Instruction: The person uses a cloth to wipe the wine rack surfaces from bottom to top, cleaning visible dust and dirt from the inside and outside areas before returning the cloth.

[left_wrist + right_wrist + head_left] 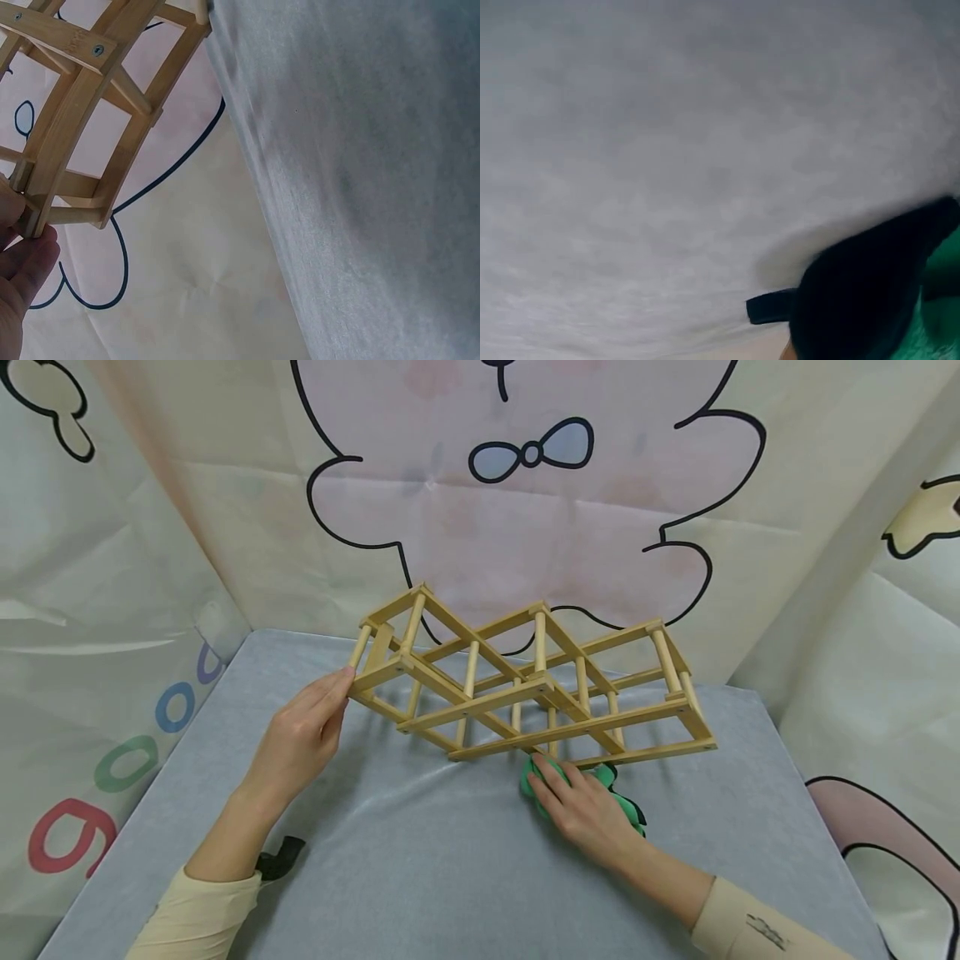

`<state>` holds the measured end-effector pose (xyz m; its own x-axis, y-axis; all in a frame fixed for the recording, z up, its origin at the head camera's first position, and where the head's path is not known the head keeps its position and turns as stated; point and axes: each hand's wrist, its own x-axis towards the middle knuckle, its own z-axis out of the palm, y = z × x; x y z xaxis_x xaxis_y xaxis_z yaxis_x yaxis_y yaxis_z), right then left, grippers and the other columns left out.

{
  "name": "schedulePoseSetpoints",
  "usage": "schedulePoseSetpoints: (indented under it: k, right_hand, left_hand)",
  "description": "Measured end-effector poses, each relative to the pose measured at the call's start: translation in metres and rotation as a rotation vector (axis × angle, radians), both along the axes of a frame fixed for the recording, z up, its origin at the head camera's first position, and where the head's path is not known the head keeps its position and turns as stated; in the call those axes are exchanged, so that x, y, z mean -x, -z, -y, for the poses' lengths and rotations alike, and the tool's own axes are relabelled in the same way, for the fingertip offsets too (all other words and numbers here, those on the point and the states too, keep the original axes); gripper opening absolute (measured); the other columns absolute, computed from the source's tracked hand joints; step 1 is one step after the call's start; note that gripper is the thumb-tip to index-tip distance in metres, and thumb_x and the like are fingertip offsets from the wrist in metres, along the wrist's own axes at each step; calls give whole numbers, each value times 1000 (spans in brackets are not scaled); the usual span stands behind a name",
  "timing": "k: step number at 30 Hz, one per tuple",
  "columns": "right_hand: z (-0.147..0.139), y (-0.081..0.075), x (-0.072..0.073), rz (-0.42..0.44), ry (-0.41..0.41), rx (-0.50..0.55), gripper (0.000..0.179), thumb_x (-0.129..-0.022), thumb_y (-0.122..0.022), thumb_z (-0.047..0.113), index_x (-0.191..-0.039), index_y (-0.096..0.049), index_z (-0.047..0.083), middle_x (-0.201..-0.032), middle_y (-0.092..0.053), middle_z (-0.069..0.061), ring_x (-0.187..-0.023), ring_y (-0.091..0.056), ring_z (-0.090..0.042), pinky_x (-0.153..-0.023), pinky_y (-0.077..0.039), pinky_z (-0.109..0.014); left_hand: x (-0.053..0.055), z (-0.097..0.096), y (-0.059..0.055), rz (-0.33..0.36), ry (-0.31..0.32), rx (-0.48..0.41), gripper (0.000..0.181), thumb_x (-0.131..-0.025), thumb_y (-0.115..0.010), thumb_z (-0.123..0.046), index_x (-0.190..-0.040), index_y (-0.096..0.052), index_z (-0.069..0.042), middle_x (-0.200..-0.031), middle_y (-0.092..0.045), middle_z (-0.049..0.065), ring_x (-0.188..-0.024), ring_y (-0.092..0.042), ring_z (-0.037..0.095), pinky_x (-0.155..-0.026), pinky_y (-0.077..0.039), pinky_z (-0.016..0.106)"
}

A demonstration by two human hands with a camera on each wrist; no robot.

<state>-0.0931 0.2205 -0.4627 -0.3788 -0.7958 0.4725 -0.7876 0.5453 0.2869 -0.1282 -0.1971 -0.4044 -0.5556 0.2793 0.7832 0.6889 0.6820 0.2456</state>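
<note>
A light wooden rack (pixel 540 685) with crossed slats and round dowels is held tilted above the table. My left hand (pixel 300 735) pinches its left end; in the left wrist view, fingertips (pixel 37 255) grip a corner of the wooden frame (pixel 75 150). Below the rack's front edge, my right hand (pixel 585 810) holds a bunched green cloth (pixel 626 806) with black edging against the table, its thumb hidden. Close up in the right wrist view are the cloth's black part (pixel 855 292) and a small black loop (pixel 770 306).
A grey-blue cloth covers the table (pixel 420 877). Behind it hangs a backdrop (pixel 562 527) with a cartoon figure and a bow, and printed sheets stand at both sides. A black strap-like piece (pixel 281 858) shows beside the left wrist.
</note>
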Motion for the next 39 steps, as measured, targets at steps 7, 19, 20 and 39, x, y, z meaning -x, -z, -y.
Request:
schedulePoseSetpoints:
  k: [7,19,20,39]
  right_hand:
    - [11,-7,3,-67,-17,27,39,-115,-32,3,-126,-69,-5,-135,-64,-27,-94,-69,-39,-63,-63,-40]
    - [31,-12,7,-97,7,69,35,-112,-38,-2,-124,-70,-5,-131,-66,-27,-91,-69,-41,-67,-64,-44]
    - [33,-12,7,-104,8,66,35,-112,-37,-2,-124,-71,-4,-130,-66,-27,-90,-69,-40,-66,-64,-44]
    - [87,-1,16,-108,64,-130,51,-115,-24,2,-127,-74,4,-133,-66,-18,-100,-67,-32,-49,-52,-30]
  left_hand:
    - [0,0,0,-5,0,4,66,-82,-71,25,-143,-61,3,-126,-70,23,-110,-70,42,-89,-61,51]
    - [0,0,1,-7,-3,-4,65,-82,-71,25,-143,-62,3,-126,-70,22,-110,-70,42,-89,-61,52]
    - [0,0,1,-9,-2,-6,66,-82,-71,25,-143,-62,3,-126,-71,22,-110,-70,42,-89,-61,52]
    - [-1,0,0,7,-6,10,67,-83,-71,25,-145,-60,2,-128,-70,23,-111,-69,42,-89,-61,53]
